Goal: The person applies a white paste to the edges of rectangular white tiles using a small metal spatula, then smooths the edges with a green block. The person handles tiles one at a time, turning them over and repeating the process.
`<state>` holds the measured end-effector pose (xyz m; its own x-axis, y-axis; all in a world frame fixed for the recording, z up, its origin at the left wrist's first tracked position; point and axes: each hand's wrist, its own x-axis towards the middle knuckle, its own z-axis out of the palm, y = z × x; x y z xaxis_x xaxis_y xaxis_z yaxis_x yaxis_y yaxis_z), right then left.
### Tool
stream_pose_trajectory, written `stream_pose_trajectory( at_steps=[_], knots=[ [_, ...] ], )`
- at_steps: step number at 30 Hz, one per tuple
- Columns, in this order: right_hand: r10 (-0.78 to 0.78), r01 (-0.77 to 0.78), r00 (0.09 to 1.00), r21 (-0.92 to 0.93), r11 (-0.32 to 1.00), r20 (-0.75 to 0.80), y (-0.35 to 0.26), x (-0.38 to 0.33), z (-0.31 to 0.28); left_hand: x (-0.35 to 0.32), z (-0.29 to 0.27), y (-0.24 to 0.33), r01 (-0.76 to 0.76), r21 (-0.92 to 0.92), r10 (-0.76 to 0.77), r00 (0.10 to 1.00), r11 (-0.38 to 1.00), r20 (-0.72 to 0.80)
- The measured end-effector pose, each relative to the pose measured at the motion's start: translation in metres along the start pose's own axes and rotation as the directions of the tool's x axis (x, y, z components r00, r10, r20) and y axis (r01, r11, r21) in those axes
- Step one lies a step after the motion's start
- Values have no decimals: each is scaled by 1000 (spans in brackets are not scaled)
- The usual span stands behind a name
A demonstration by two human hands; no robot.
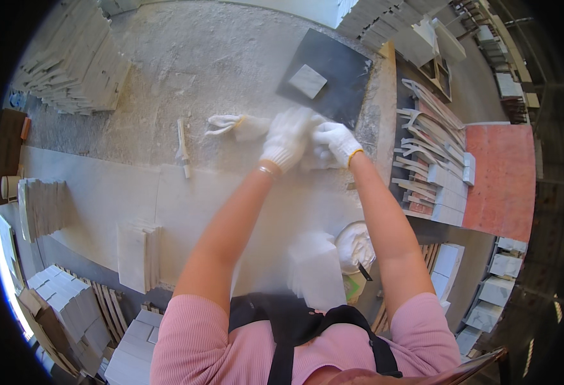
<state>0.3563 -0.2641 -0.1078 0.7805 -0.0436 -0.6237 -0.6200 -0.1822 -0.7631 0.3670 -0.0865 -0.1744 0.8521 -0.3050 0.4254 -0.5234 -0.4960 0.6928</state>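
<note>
Both hands wear white knitted gloves and meet over the dusty worktable [192, 70]. My left hand [288, 136] is smeared by motion, so its fingers do not show clearly. Beside it, my right hand [336, 142] has its fingers curled in; whatever they hold is hidden by the gloves and dust haze. Left of my left hand lies a loose white glove [238, 126] with a yellow edge. Farther left is a slim, dusty white tool [182, 147], its kind unclear. Beyond the hands, a pale marble tile [307, 81] rests on a dark square slab [338, 54].
Tile stacks stand at the far left [76, 64], left [41, 208] and near edge [139, 256]. Close to my body are pale slabs [317, 269] and a round container with white lining [356, 247]. Long curved strips [433, 141] and a red board [499, 179] lie right.
</note>
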Motion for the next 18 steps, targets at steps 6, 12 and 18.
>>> stream_pose_trajectory(
  at_steps=[6,12,18],
  knots=[
    [-132,100,981,-211,972,-143,24,15,18,9,-13,9,98,-12,-95,983,995,160],
    [-222,137,966,-471,872,-131,5,-21,-4,7,-17,10,77,7,-77,983,997,164],
    [-390,97,920,-931,352,-52,21,-28,14,8,-13,5,77,23,-80,972,997,221]
  ],
)
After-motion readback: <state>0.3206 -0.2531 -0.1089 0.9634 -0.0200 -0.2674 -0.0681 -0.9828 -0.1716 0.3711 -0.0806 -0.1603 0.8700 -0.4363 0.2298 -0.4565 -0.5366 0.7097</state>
